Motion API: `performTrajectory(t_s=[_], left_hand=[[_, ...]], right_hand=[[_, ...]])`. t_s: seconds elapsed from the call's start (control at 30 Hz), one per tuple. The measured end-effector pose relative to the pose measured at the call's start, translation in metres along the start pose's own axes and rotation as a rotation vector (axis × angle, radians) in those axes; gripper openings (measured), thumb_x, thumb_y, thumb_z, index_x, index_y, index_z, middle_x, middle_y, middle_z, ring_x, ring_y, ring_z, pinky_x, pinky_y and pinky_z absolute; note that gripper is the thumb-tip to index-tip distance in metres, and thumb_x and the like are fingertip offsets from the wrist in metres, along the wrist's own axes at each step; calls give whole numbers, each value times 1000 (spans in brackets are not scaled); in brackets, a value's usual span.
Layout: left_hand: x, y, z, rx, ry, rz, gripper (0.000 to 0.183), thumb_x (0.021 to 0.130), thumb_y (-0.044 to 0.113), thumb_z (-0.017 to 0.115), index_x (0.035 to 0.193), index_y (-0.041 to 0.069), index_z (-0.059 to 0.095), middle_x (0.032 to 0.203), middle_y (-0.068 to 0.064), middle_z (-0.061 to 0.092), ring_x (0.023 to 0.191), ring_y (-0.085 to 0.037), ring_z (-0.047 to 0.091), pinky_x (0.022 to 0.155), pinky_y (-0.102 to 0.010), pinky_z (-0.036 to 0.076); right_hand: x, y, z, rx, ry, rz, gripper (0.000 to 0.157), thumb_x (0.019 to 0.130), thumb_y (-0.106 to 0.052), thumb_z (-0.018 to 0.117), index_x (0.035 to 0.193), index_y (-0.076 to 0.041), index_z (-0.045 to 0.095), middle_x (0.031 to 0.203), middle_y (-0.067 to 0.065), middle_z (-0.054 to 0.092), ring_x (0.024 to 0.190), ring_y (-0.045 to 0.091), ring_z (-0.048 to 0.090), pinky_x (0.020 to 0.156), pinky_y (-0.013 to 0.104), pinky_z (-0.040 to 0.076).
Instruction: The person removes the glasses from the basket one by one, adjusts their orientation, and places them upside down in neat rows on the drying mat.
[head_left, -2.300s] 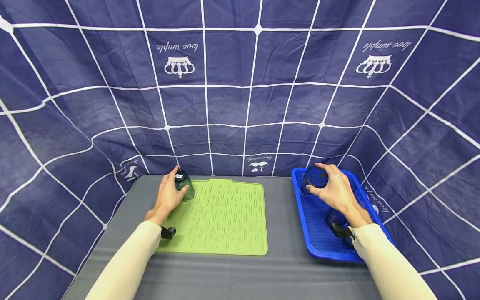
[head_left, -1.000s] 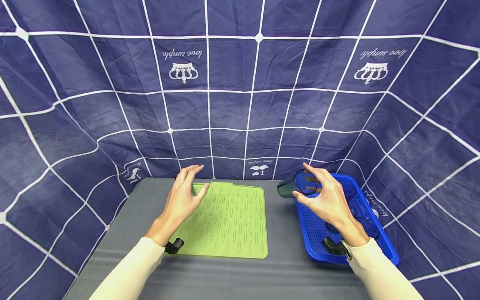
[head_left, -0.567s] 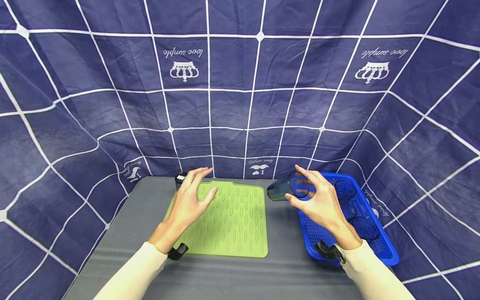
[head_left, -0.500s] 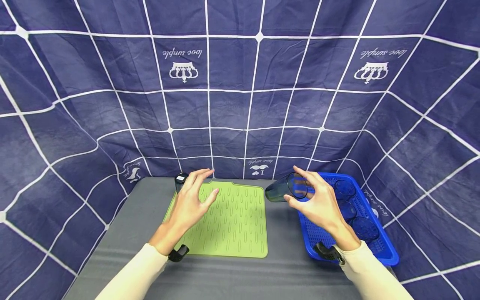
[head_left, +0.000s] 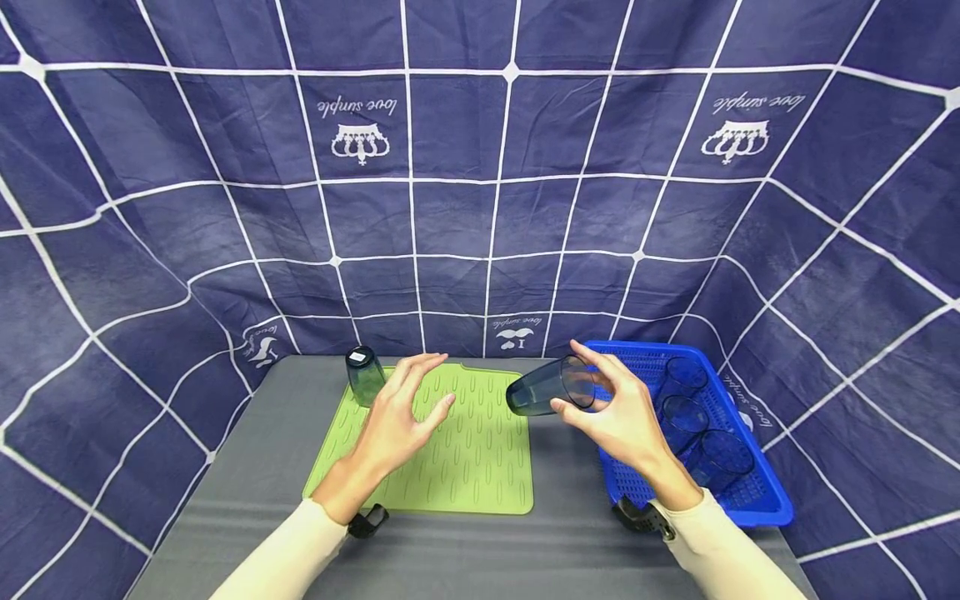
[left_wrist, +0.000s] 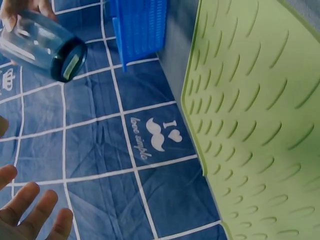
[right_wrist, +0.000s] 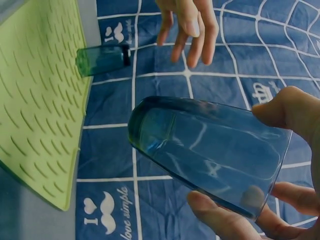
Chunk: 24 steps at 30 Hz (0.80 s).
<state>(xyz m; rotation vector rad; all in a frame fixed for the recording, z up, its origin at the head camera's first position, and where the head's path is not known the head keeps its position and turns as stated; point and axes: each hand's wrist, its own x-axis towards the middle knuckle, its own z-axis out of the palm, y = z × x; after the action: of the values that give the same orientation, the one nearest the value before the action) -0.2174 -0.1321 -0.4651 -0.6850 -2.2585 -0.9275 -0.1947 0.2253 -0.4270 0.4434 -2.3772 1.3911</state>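
Note:
My right hand (head_left: 618, 408) grips a clear blue drinking glass (head_left: 546, 387) near its rim, between thumb and fingers. The glass tilts on its side above the gap between mat and basket, its base toward the left. My left hand (head_left: 401, 421) hovers over the green ribbed mat (head_left: 480, 467), fingers spread and holding nothing. A second blue glass (head_left: 365, 375) stands upside down at the mat's far left corner, a small label on its base. In the right wrist view that glass (right_wrist: 105, 60) rests on the mat, apart from my left hand (right_wrist: 190, 27).
A blue plastic basket (head_left: 622, 492) stands on the right of the grey table (head_left: 562, 550), with several blue glasses (head_left: 720, 458) inside. Behind and at both sides hangs a blue cloth (head_left: 457, 217) with a white grid.
My left hand has let go of the glass at the mat's corner and moved right. My right hand has lifted a glass out of the basket, tilted it and carried it left.

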Motion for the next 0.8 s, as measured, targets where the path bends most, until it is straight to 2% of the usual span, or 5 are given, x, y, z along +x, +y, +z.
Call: performTrajectory(t_s=[0.2, 0.33, 0.47, 0.63, 0.8], left_hand=[[-3, 7, 4, -26, -51, 4, 65, 102, 25, 91, 161, 17, 67, 157, -6, 69, 146, -30, 71, 122, -53, 60], [-6, 10, 8, -51, -65, 20, 68, 100, 26, 91, 162, 15, 65, 158, -6, 69, 147, -30, 70, 124, -54, 59], [-11, 13, 10, -70, -98, -3, 72, 101, 30, 91, 165, 17, 62, 159, -5, 68, 149, -28, 69, 125, -54, 58], [-15, 18, 13, -107, -130, -30, 76, 100, 33, 91, 168, 21, 60, 161, -3, 66, 147, -26, 69, 113, -49, 65], [-17, 21, 19, -140, -137, -11, 82, 98, 33, 94, 170, 21, 58, 162, -4, 66, 145, -25, 70, 105, -43, 68]], right_hand=[[-4, -1, 8, 110, -38, 39, 86, 89, -12, 102, 166, -29, 66, 145, 7, 73, 131, 37, 82, 88, 27, 71], [-6, -3, 12, 183, -47, 61, 86, 89, -7, 101, 165, -25, 66, 148, 11, 71, 132, 37, 82, 90, 28, 72], [-6, -3, 17, 234, -58, 70, 84, 89, -5, 100, 164, -23, 67, 151, 15, 70, 130, 32, 82, 92, 29, 72], [-8, -4, 22, 278, -70, 79, 82, 90, -4, 99, 163, -22, 68, 150, 16, 71, 124, 14, 82, 91, 32, 73], [-11, -7, 28, 305, -93, 81, 81, 90, -3, 98, 163, -19, 67, 153, 17, 71, 123, 11, 81, 90, 33, 73]])
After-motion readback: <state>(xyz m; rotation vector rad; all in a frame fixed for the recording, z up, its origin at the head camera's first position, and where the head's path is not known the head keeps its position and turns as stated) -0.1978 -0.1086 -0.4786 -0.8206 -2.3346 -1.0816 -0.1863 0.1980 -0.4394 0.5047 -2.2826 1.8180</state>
